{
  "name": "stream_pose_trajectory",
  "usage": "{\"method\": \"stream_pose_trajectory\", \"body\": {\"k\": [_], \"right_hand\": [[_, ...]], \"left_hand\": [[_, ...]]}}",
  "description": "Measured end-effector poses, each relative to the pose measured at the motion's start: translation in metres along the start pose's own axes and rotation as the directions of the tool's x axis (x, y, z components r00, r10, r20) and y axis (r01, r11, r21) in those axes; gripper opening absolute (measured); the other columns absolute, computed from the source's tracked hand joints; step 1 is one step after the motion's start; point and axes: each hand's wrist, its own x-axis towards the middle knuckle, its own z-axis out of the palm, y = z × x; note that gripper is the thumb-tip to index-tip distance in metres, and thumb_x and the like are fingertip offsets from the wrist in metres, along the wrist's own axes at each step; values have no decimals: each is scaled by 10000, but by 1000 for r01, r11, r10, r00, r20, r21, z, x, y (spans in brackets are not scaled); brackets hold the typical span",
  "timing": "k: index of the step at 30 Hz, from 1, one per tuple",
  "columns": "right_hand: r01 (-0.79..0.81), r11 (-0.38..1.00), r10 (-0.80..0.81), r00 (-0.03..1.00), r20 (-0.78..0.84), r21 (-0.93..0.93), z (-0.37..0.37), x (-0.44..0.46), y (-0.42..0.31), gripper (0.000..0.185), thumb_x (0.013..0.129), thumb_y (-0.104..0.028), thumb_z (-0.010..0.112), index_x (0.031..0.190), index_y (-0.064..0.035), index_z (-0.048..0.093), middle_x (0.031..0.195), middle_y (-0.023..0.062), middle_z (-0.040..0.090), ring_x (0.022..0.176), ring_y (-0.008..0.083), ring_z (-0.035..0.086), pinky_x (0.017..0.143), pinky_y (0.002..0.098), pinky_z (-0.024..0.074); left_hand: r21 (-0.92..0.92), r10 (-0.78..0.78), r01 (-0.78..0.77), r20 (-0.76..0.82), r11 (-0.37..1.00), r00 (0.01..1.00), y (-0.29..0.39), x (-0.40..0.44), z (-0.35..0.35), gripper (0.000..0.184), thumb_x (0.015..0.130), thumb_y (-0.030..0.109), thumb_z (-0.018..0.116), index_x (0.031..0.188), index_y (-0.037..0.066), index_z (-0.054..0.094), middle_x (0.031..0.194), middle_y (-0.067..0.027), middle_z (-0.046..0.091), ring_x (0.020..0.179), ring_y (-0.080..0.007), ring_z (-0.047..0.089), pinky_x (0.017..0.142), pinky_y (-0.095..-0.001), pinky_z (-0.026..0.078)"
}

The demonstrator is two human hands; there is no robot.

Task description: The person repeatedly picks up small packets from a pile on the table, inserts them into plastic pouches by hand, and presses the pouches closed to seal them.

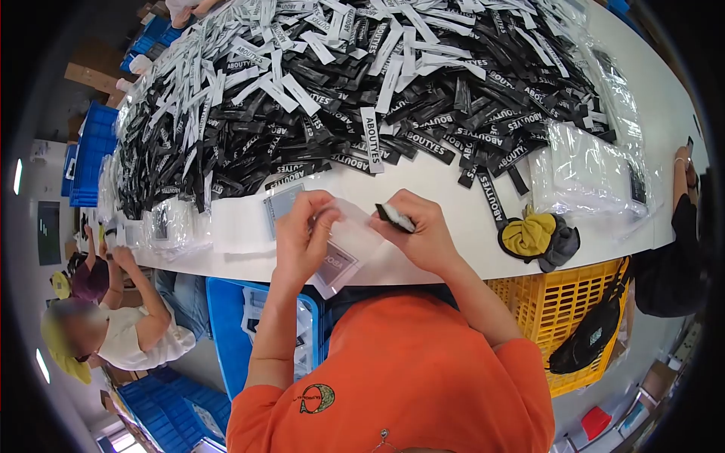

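My left hand [304, 232] is closed, pinching a clear plastic bag [349, 245] with a grey printed panel that hangs over the table's front edge. My right hand [424, 232] is closed around a small bundle of black and white strips [396, 218], its fingers close to the bag's right edge. Whether those fingers also grip the bag I cannot tell. Beneath and behind my left hand lie more flat plastic bags [240, 225]. Beyond both hands spreads a large heap of black and white printed strips [370, 98], many marked ABOUTYES.
Right of my hands lie a yellow and grey cloth bundle [530, 235] and stacked clear bags [593, 170]. A blue bin [226, 317] and a yellow crate [563, 294] stand below the table edge. A co-worker [136, 325] sits left; another person's arm [683, 181] is at right.
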Motion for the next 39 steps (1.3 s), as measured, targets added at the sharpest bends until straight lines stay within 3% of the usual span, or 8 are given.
{"method": "stream_pose_trajectory", "body": {"k": [7, 11, 17, 24, 29, 32, 35, 39], "right_hand": [[-313, 903, 273, 947, 169, 294, 2, -15, -2, 175, 885, -113, 810, 824, -12, 680, 815, -24, 576, 679, 54, 482, 615, 250, 398], [-400, 813, 356, 916, 184, 422, -11, -9, -13, 101, 954, -100, 731, 1025, -52, 677, 894, -27, 668, 691, 14, 504, 592, 200, 379], [-196, 734, 119, 980, 160, 651, -3, -4, 1, 133, 1002, -170, 698, 1030, -57, 633, 758, -32, 578, 546, 36, 431, 486, 224, 315], [-318, 604, 275, 944, 184, 731, 1, -4, 5, 206, 1045, -294, 613, 1044, -101, 541, 691, -38, 513, 474, 73, 399, 465, 227, 301], [316, 902, -360, 926, -110, -294, -2, 1, 0, 187, 882, 14, 633, 1023, -87, 564, 783, 60, 590, 658, 257, 628, 578, 314, 474], [333, 911, -338, 941, 22, -241, -15, 1, -3, 334, 735, 85, 602, 1015, -97, 585, 826, 101, 602, 779, 333, 663, 657, 356, 519], [286, 836, -289, 955, 68, -468, -43, 0, -13, 295, 755, 52, 643, 998, -112, 615, 861, 59, 639, 774, 281, 664, 653, 359, 515], [315, 605, -227, 949, 220, -731, -57, -1, -22, 234, 759, -48, 706, 956, -146, 628, 799, 14, 571, 705, 235, 617, 619, 365, 471]], "left_hand": [[209, 338, -411, 311, 887, 888, 5, -10, 4, 229, 768, 15, 768, 963, 109, 693, 1195, -126, 563, 928, -292, 647, 766, -336, 577], [-289, 137, -47, 301, 956, 944, 1, -7, 16, 99, 893, 106, 748, 960, 70, 684, 1192, -77, 537, 965, -206, 613, 768, -301, 547], [-834, -176, 348, 301, 428, 937, -4, -15, 51, 233, 1008, 263, 681, 983, 32, 688, 1200, -16, 487, 1044, -99, 536, 949, -245, 411], [-840, -297, 529, 538, -120, 789, 13, -18, 44, 497, 950, 300, 746, 1315, -1, 593, 1181, -86, 683, 1049, -183, 677, 945, -331, 558], [-669, -341, 741, 710, -51, 617, 47, -18, 25, 764, 868, 455, 804, 1437, 44, 503, 1176, -70, 666, 1034, -178, 664, 907, -330, 539], [-449, -248, 836, 811, 315, 529, 28, -20, 15, 630, 909, 363, 775, 1395, 58, 514, 1133, -31, 640, 940, -147, 639, 795, -332, 523], [-52, -171, 230, 515, 972, 840, 29, -13, 7, 601, 785, 162, 772, 1334, 61, 550, 1036, -83, 602, 872, -253, 614, 731, -372, 481], [345, 134, -243, 310, 907, 941, 37, -8, 1, 788, 571, 95, 886, 1293, 56, 571, 1008, -113, 559, 895, -331, 568, 761, -418, 460]]}}
